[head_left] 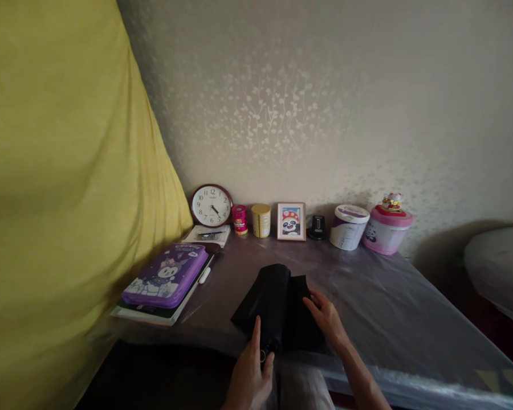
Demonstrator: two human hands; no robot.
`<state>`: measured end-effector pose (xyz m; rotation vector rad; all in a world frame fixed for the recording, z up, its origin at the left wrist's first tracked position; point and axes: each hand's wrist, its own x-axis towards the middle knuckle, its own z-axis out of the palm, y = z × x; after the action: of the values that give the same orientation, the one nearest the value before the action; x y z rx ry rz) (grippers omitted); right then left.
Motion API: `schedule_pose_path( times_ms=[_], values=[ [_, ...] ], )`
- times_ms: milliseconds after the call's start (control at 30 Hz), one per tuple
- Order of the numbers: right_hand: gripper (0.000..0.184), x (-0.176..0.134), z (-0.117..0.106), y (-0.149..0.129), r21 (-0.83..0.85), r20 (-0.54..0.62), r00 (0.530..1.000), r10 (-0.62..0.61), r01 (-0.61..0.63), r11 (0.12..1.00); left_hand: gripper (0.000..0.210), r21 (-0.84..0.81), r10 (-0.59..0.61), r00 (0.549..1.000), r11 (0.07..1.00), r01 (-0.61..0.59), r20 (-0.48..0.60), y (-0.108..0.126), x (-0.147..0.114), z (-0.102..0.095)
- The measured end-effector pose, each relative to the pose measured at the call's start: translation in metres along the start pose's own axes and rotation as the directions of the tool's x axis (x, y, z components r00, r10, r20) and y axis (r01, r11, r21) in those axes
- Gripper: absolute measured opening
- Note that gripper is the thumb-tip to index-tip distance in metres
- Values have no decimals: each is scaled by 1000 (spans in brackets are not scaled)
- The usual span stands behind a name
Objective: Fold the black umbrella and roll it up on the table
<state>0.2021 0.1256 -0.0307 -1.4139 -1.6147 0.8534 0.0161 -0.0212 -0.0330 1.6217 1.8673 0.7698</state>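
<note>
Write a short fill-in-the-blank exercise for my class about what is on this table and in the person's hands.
1. The person's left hand and right hand both touch a folded fabric bundle coloured ____.
2. The rectangular cartoon-printed case near the yellow cloth curtain is ____ in colour.
3. The round, dark-rimmed clock stands just to the ____ of the small pink cylindrical can.
4. The light-framed rectangular picture stands to the ____ of the yellow-lidded cylindrical canister.

Missing words: black; purple; left; right.

A home: yellow curtain, patterned wallpaper, panda picture, and, dimly, what may be bedding.
</note>
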Motion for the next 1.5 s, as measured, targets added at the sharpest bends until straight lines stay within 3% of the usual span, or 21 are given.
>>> schedule_pose_path(
  times_ms=[267, 500, 700, 967, 1267, 1500],
  values=[
    [45, 6, 10, -8, -48, 7, 1000, -7, 7, 999, 70, -33, -23, 1000, 999, 24, 11, 1, -1, -1],
    [48, 11, 19, -34, -38, 53, 999, -13, 15, 999, 70, -37, -36, 999, 999, 37, 24, 2, 0, -2],
    [46, 17, 41, -57, -62, 94, 995, -46, 52, 997, 72, -36, -23, 1000, 999, 23, 17, 5, -1, -4],
    [40, 19, 63, -66, -119, 145, 986, -84, 101, 988, 73, -7, -23, 999, 1000, 24, 41, 2, 0, -4],
    [38, 16, 66, -74, 95, 425, 904, -45, 5, 995, 75, -14, -26, 998, 1000, 27, 54, 2, 0, -5],
    [34, 13, 68, -72, -129, 389, 899, -202, 270, 954, 76, -6, 47, 996, 999, -47, 69, 10, -1, -11]
  ],
)
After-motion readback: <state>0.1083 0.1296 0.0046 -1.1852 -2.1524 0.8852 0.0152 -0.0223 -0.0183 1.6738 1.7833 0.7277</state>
